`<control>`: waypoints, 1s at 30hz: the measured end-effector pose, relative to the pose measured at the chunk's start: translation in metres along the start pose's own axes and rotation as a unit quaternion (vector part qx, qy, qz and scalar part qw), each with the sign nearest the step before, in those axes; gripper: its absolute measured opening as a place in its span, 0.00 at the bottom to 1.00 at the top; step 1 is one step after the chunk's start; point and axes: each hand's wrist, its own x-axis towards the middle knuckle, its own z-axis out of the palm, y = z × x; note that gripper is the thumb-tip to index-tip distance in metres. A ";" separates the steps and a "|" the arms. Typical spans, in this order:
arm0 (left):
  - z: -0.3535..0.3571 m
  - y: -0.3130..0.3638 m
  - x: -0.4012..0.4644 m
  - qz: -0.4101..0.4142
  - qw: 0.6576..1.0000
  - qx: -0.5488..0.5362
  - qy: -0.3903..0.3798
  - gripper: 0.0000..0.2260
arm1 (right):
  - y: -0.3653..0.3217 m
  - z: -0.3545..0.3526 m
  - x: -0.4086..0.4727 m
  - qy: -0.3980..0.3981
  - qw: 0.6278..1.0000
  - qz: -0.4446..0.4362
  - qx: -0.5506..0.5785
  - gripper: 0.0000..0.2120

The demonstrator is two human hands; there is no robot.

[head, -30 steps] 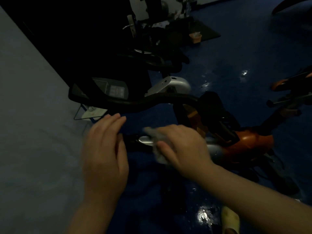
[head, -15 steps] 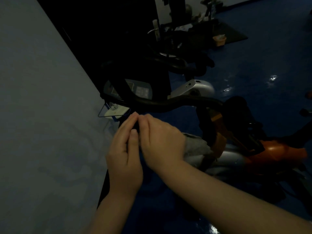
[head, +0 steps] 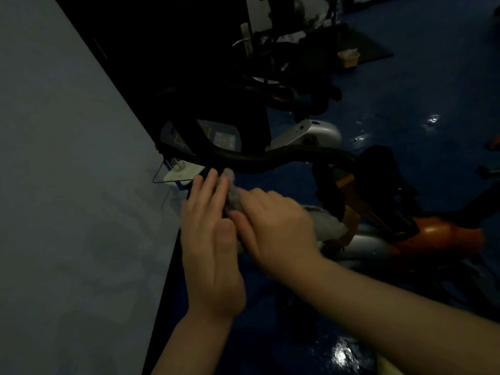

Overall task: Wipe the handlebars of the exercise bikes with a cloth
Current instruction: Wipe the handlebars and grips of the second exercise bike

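The room is dim. A grey cloth (head: 326,226) is bunched under my right hand (head: 273,228), which grips it; one end pokes up between both hands and the rest hangs to the right. My left hand (head: 213,239) lies flat beside the right one, fingers straight and pressed against the cloth's upper end. The black curved handlebar (head: 270,156) of the orange exercise bike (head: 438,236) runs just above my fingertips. What the hands rest on underneath is hidden. The bike's console (head: 216,136) sits behind the bar.
A pale wall (head: 67,212) fills the left side. A second bike with a silver housing (head: 311,133) and black handlebar (head: 276,93) stands behind. The blue glossy floor (head: 419,104) stretches right, with a small box (head: 349,59) and dark equipment at the back.
My hands have come together from apart, and the cloth end now sticks up between them. The view has shifted left and closer to the handlebar.
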 end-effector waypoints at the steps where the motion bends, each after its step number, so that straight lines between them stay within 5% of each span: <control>1: 0.000 0.000 0.002 0.036 0.997 0.069 -0.010 0.19 | 0.016 -0.004 -0.006 -0.014 0.999 -0.026 -0.037 0.17; 5: 0.017 0.004 0.014 0.137 0.956 0.246 -0.078 0.17 | 0.081 -0.028 -0.022 -0.053 0.998 -0.038 -0.024 0.16; 8: 0.033 0.003 0.016 0.129 0.920 0.348 -0.129 0.16 | 0.098 -0.032 -0.019 -0.043 0.998 -0.011 0.043 0.15; 11: 0.041 0.000 0.015 0.112 0.899 0.407 -0.115 0.15 | 0.079 -0.017 -0.032 0.053 0.976 0.165 0.129 0.13; 13: 0.042 -0.001 0.014 0.119 0.895 0.419 -0.101 0.14 | 0.050 -0.007 -0.049 0.106 0.917 0.317 0.217 0.19; 16: 0.040 -0.003 0.014 0.135 0.890 0.423 -0.103 0.14 | 0.036 -0.006 -0.053 0.080 0.850 0.435 0.286 0.27; 20: 0.041 -0.001 0.014 0.126 0.893 0.421 -0.102 0.14 | 0.101 -0.022 0.011 -0.088 0.821 0.534 0.182 0.18; 22: 0.042 0.000 0.013 0.119 0.895 0.418 -0.096 0.14 | 0.107 -0.022 0.028 -0.168 0.836 0.511 0.109 0.20; 26: 0.044 0.000 0.013 0.122 0.895 0.421 -0.080 0.12 | 0.086 -0.018 0.006 -0.116 0.866 0.485 0.032 0.20; 30: 0.048 -0.001 0.012 0.117 0.895 0.426 -0.061 0.13 | 0.093 -0.007 0.036 -0.171 0.875 0.442 -0.099 0.24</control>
